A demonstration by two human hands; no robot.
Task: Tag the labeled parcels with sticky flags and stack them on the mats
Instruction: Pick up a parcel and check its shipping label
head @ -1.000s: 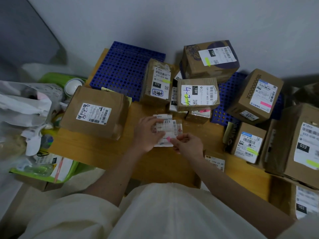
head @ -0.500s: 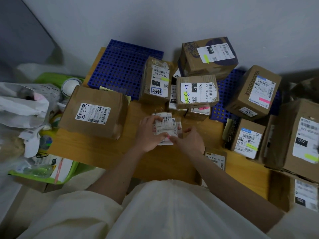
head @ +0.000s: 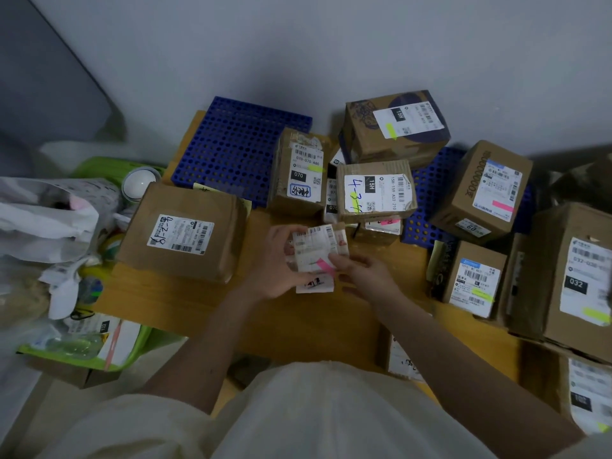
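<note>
Dim, cool, even lighting is seen; soft shadows are cast on the wall [head: 331, 44]. Edges are bent and blurred.

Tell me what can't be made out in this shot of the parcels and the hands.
Head view only:
- Small parcel: its sides are hidden by the left hand and right hand.
- Pink flag: whether it is fully stuck down, its end lies under the right fingers.
- Box marked 032: blurred and cut by the right edge.
- Label print: too small to read.
</note>
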